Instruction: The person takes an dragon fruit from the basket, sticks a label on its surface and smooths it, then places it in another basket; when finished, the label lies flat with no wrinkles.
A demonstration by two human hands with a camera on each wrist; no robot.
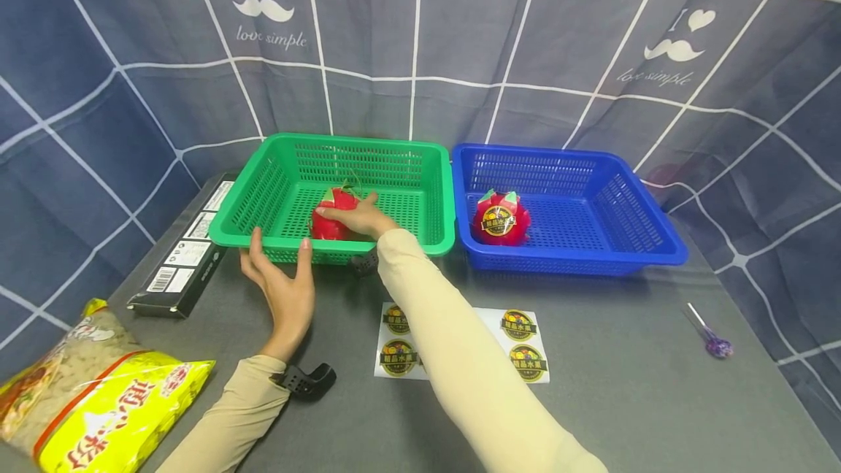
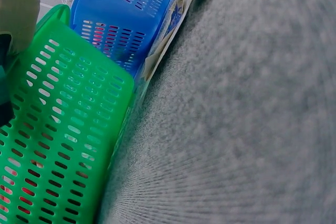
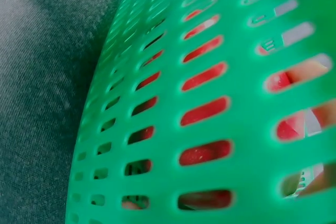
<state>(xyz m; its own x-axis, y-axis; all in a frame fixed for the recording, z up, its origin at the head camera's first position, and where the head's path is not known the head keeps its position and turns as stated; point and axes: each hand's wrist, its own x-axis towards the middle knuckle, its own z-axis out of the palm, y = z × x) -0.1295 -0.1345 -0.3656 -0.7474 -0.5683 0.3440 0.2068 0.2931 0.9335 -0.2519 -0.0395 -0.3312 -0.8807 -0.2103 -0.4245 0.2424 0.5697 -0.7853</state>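
Note:
Inside the green basket (image 1: 436, 221), my right hand (image 1: 368, 219) grips a red dragon fruit (image 1: 328, 228) with green scale tips. Through the slots of the basket wall in the right wrist view, red skin of the dragon fruit (image 3: 205, 111) and parts of the fingers show. My left hand (image 1: 285, 294) is at the basket's front left, fingers extended and spread, fingertips right by the front rim, holding nothing. A second dragon fruit (image 1: 509, 232), with a round black-and-gold label, sits at the left of the blue basket (image 1: 631, 261).
Under my right forearm lies a sheet of round stickers (image 1: 488, 320). A black box (image 1: 180, 261) and a yellow food bag (image 1: 118, 400) are at left. A wrapped lollipop (image 1: 716, 345) lies far right. A checked curtain (image 1: 460, 35) hangs behind the baskets.

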